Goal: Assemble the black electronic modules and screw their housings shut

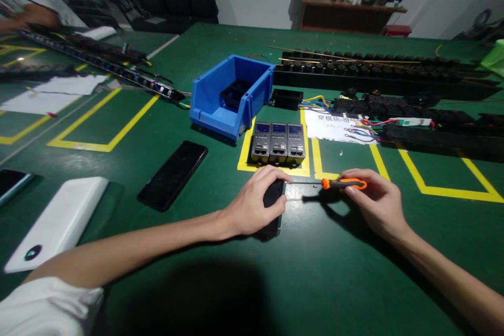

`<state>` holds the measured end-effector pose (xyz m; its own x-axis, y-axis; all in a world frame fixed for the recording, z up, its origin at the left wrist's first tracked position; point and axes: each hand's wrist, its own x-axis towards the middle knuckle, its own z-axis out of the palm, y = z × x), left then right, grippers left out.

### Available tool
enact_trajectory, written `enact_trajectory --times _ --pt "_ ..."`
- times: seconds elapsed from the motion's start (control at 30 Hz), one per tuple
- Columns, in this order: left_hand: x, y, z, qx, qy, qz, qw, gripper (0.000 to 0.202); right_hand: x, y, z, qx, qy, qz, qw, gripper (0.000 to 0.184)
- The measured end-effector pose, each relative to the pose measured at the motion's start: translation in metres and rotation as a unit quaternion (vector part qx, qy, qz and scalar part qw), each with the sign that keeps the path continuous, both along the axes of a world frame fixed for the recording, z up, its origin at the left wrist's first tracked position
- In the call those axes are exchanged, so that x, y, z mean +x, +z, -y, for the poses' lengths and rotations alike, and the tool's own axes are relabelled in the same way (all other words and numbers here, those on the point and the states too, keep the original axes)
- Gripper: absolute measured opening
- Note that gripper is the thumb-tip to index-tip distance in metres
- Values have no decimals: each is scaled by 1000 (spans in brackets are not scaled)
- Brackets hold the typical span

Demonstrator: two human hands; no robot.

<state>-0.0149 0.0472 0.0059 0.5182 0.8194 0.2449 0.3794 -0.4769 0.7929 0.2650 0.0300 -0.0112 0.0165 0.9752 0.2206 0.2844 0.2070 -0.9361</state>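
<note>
Clasping left hand [255, 200]: pinches dark module [273, 194] between bent fingers and thumb, index fingertip near the screwdriver's tip
Dark module: sits on the green bench [334, 273], just in front of the three gray modules, partly hidden under the left hand
Right hand [378, 202]: pinches orange-and-black screwdriver [333, 184] by the handle, between thumb and bent fingers
Screwdriver: lies nearly level across the gap between both hands, pointing left, with tip at the right edge of the dark module; cannot tell whether touching or just short of touching
Three gray modules [279, 144]: stand side by side in a row, small displays on top and sockets below, inside a box of yellow tape [312, 160]
Blue bin [224, 121]: stands just behind and left of the row, open toward the front, with black parts [236, 93] inside
Black phone [173, 176]: lies flat and slanted, left of the left hand
White device [59, 220]: lies near the left forearm, with a dark round spot at the near end
Printed sheet [334, 128]: lies right of the row, partly under loose colored wires [360, 132]
Black rails [374, 81]: stretch across the right rear of the bench
Co-worker's arm [29, 18]: reaches in at upper left, blurred
</note>
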Motion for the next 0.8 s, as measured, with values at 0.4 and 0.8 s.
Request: enact_trajectory --times 0.4,0.8 --pt "0 -7 -4 -34 25 -2 999 31 5 -5 -1 29 42 -15 999 18" --pt "4 -8 -8 -42 22 29 998 32 3 -4 -2 25 51 -9 998 18"
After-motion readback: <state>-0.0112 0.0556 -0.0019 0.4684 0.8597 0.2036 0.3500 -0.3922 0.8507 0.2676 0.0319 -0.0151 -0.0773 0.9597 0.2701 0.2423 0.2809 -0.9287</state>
